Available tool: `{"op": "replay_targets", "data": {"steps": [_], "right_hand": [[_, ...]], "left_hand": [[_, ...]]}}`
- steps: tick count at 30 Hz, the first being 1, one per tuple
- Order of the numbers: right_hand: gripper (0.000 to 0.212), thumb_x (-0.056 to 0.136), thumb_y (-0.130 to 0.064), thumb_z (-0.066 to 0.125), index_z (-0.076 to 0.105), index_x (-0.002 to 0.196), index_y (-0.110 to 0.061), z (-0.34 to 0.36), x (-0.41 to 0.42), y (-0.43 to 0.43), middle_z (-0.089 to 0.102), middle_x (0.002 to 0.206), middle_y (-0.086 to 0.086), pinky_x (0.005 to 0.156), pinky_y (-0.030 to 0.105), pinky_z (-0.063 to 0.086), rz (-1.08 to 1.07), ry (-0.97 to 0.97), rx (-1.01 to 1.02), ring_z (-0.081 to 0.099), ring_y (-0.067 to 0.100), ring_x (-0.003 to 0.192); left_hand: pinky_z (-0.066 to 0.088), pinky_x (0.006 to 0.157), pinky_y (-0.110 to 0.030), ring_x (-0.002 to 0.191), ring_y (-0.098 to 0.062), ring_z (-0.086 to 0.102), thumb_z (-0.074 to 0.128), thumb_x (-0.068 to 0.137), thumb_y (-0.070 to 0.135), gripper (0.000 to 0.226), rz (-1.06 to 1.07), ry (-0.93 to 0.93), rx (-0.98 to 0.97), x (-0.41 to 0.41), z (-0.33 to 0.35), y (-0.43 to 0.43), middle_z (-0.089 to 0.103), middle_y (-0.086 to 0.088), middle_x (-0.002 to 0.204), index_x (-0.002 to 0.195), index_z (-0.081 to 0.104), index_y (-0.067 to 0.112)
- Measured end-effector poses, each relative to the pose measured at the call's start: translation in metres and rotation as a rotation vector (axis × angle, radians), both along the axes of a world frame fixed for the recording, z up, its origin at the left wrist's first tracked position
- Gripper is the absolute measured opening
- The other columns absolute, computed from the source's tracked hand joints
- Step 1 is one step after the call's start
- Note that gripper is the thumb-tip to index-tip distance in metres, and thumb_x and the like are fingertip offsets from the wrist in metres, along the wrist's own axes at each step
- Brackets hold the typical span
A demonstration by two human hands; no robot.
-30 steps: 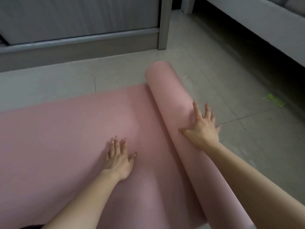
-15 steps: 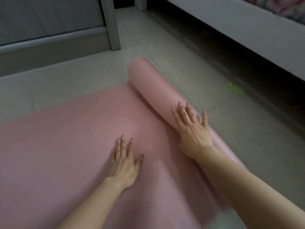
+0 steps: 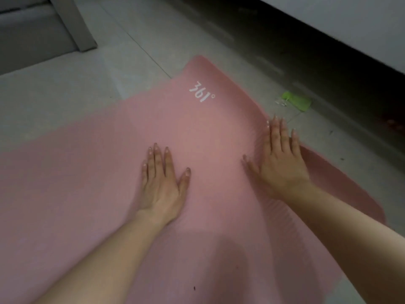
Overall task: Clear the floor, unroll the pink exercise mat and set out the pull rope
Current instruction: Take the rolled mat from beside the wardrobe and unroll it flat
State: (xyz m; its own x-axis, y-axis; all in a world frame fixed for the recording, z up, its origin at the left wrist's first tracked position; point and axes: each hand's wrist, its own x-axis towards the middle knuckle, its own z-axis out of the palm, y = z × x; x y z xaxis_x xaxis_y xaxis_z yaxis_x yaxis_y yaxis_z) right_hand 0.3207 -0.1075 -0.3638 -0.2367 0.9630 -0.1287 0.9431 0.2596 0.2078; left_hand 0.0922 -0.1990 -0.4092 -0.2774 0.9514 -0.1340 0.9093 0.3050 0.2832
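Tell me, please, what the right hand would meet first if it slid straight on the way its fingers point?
The right hand would cross the pink mat edge onto bare floor tile, probably passing left of the green scrap.

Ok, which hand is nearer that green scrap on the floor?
Right. The right hand presses the pink mat's end edge, fingers pointing toward the green scrap. The left hand lies flat mid-mat, farther away.
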Motion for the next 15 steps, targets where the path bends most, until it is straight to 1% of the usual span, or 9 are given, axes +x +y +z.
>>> {"op": "replay_targets", "data": {"steps": [2, 3, 5, 7, 10, 12, 15], "right_hand": [[0.090, 0.095, -0.064, 0.015, -0.013, 0.151, 0.000, -0.015, 0.002, 0.018, -0.020, 0.160, 0.021, 0.118, 0.046, -0.014, -0.133, 0.160, -0.091, -0.020, 0.033, 0.148], [0.092, 0.094, -0.066, 0.015, -0.011, 0.152, 0.000, -0.022, 0.003, 0.027, -0.019, 0.160, 0.022, 0.119, 0.045, -0.013, -0.192, 0.206, -0.115, -0.020, 0.033, 0.148], [0.095, 0.092, -0.069, 0.013, -0.011, 0.152, 0.000, -0.037, 0.004, 0.040, -0.019, 0.160, 0.022, 0.120, 0.047, -0.012, -0.286, 0.244, -0.163, -0.020, 0.032, 0.148], [0.095, 0.092, -0.069, 0.014, -0.010, 0.152, 0.001, -0.046, -0.006, 0.050, -0.016, 0.160, 0.024, 0.120, 0.050, -0.011, -0.329, 0.313, -0.160, -0.017, 0.034, 0.149], [0.087, 0.094, -0.065, 0.015, -0.009, 0.154, -0.007, -0.051, -0.030, 0.063, -0.013, 0.160, 0.027, 0.119, 0.048, -0.013, -0.235, 0.363, -0.122, -0.015, 0.038, 0.148], [0.084, 0.094, -0.065, 0.016, -0.007, 0.155, -0.011, -0.051, -0.051, 0.079, -0.013, 0.161, 0.024, 0.118, 0.047, -0.014, -0.148, 0.367, -0.120, -0.016, 0.037, 0.149], [0.085, 0.094, -0.066, 0.016, -0.005, 0.155, -0.011, -0.054, -0.089, 0.111, -0.013, 0.163, 0.017, 0.119, 0.049, -0.013, -0.116, 0.373, -0.121, -0.017, 0.032, 0.149]], "left_hand": [[-0.005, 0.122, -0.037, 0.150, -0.025, -0.010, 0.013, 0.097, 0.054, 0.075, -0.004, 0.061, 0.067, 0.000, -0.005, 0.002, -0.007, -0.017, 0.162, 0.153, -0.001, 0.007], [-0.004, 0.122, -0.036, 0.150, -0.025, -0.007, 0.012, 0.096, 0.055, 0.075, 0.000, 0.077, 0.089, 0.000, -0.007, 0.002, -0.003, -0.016, 0.162, 0.153, 0.002, 0.008], [-0.002, 0.121, -0.035, 0.151, -0.024, -0.005, 0.013, 0.094, 0.055, 0.076, -0.001, 0.075, 0.107, 0.000, -0.009, 0.000, 0.000, -0.015, 0.162, 0.153, 0.005, 0.008], [-0.001, 0.122, -0.036, 0.151, -0.024, -0.005, 0.015, 0.095, 0.054, 0.075, -0.001, 0.070, 0.106, 0.000, -0.008, 0.002, 0.000, -0.015, 0.162, 0.153, 0.006, 0.008], [0.000, 0.123, -0.036, 0.151, -0.023, -0.005, 0.016, 0.095, 0.053, 0.075, -0.001, 0.064, 0.074, 0.002, -0.004, 0.002, -0.001, -0.015, 0.162, 0.154, 0.005, 0.009], [0.001, 0.122, -0.035, 0.151, -0.024, -0.002, 0.017, 0.094, 0.054, 0.075, 0.011, 0.059, 0.076, 0.002, -0.001, 0.003, 0.001, -0.015, 0.162, 0.153, 0.009, 0.009], [-0.001, 0.119, -0.035, 0.151, -0.026, 0.002, 0.021, 0.095, 0.052, 0.074, 0.015, 0.059, 0.062, 0.002, 0.000, 0.005, 0.005, -0.015, 0.162, 0.153, 0.012, 0.008]]}}
